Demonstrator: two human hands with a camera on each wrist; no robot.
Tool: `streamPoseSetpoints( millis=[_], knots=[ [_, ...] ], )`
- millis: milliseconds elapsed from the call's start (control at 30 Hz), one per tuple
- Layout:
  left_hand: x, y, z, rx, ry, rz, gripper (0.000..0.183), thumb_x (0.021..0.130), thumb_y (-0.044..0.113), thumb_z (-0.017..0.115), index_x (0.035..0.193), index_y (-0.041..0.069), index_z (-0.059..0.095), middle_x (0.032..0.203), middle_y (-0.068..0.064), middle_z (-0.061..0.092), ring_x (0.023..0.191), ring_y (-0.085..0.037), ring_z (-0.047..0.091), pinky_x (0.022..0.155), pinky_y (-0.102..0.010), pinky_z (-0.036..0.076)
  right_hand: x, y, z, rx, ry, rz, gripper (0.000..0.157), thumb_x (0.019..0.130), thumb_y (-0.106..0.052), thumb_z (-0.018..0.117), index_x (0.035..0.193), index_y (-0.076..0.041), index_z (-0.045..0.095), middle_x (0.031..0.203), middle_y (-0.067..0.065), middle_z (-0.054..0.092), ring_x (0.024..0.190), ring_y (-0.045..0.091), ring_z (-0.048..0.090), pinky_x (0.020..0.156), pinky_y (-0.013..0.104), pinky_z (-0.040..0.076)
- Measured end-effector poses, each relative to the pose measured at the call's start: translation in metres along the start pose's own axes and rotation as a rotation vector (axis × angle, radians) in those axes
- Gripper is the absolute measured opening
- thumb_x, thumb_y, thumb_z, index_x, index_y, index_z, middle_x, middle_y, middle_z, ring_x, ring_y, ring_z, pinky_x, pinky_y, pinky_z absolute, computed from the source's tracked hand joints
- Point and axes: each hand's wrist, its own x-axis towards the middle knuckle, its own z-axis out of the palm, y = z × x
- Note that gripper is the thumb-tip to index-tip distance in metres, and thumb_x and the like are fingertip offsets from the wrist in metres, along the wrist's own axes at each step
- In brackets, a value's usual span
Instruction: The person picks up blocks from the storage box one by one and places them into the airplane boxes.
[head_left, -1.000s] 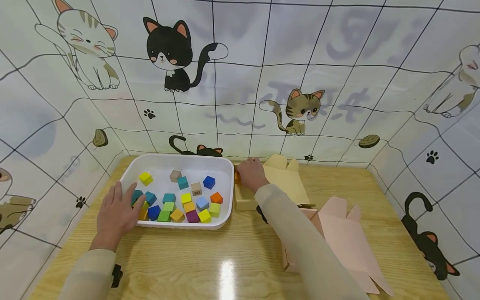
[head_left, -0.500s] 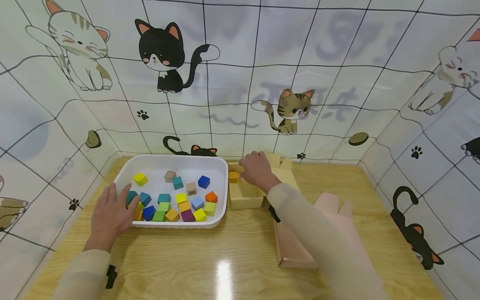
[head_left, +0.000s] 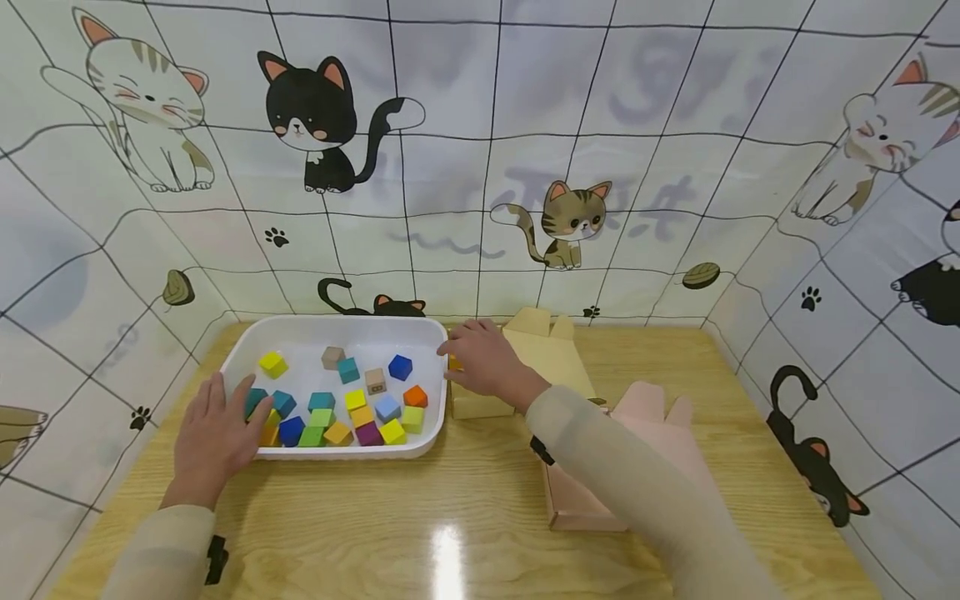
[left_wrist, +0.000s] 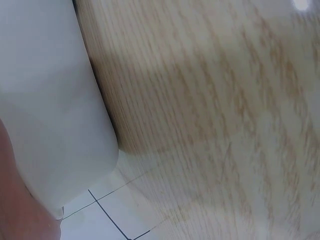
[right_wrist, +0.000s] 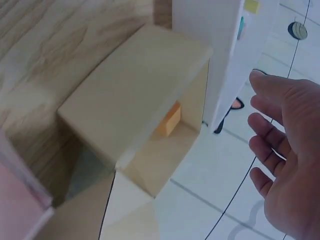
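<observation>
My left hand (head_left: 215, 437) rests on the left front corner of a white tray (head_left: 337, 453), its fingers reaching over the rim. Inside lie several coloured wooden blocks, among them a yellow block (head_left: 273, 364), an orange-red block (head_left: 415, 396) and a purple block (head_left: 368, 434). My right hand (head_left: 486, 358) hovers over a pale yellow cardboard box (head_left: 482, 407), fingertips near the tray's right rim. In the right wrist view that hand holds nothing, its fingers loosely bent. An orange block (right_wrist: 173, 120) sits inside the yellow box. The left wrist view shows mostly the tray's outer wall (left_wrist: 50, 100).
A pink cardboard box (head_left: 581, 500) with its lid (head_left: 660, 450) folded open stands right of the yellow box, partly behind my right sleeve. The yellow box's lid (head_left: 551, 358) is raised too. A cat-patterned cloth (head_left: 450, 167) surrounds the wooden table (head_left: 375, 533).
My right hand has moved out of the yellow box, leaving the orange block in it, and then left toward the tray. The left hand stays at the tray. The head view has shifted slightly.
</observation>
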Motion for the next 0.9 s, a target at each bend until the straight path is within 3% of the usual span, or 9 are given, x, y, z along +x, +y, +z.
streamPoseSetpoints(
  millis=[167, 400, 600, 900],
  knots=[
    [-0.001, 0.001, 0.002, -0.006, -0.004, -0.005, 0.072, 0.101, 0.057, 0.021, 0.151, 0.004, 0.025, 0.156, -0.038, 0.003, 0.143, -0.056, 0.005, 0.115, -0.07, 0.01, 0.01, -0.024, 0.012, -0.042, -0.036, -0.06, 0.033, 0.09, -0.042, 0.067, 0.12, -0.03, 0.069, 0.116, -0.006, 0.063, 0.114, 0.017, 0.052, 0.105, 0.036, 0.04],
    [-0.002, 0.001, 0.003, 0.005, 0.007, -0.006, 0.071, 0.102, 0.056, 0.023, 0.15, 0.003, 0.026, 0.155, -0.038, 0.005, 0.143, -0.056, 0.006, 0.115, -0.07, 0.011, 0.025, -0.047, 0.027, -0.092, -0.116, -0.053, 0.029, 0.092, -0.034, 0.065, 0.121, -0.031, 0.069, 0.12, -0.006, 0.065, 0.117, 0.017, 0.051, 0.108, 0.035, 0.038],
    [-0.001, 0.001, 0.001, 0.009, 0.015, -0.005, 0.071, 0.102, 0.055, 0.023, 0.15, 0.003, 0.026, 0.155, -0.039, 0.005, 0.142, -0.055, 0.006, 0.116, -0.07, 0.011, 0.034, -0.053, 0.038, -0.18, -0.153, -0.05, 0.025, 0.093, -0.028, 0.064, 0.117, -0.033, 0.071, 0.119, -0.008, 0.066, 0.113, 0.017, 0.051, 0.105, 0.034, 0.039],
    [-0.003, 0.003, 0.0, 0.011, 0.015, -0.007, 0.069, 0.102, 0.054, 0.024, 0.15, 0.003, 0.026, 0.155, -0.039, 0.005, 0.143, -0.055, 0.007, 0.116, -0.069, 0.011, 0.04, -0.053, 0.044, -0.151, -0.199, -0.014, 0.023, 0.09, -0.03, 0.068, 0.113, -0.034, 0.073, 0.116, -0.007, 0.066, 0.108, 0.018, 0.049, 0.103, 0.035, 0.038]
  ],
)
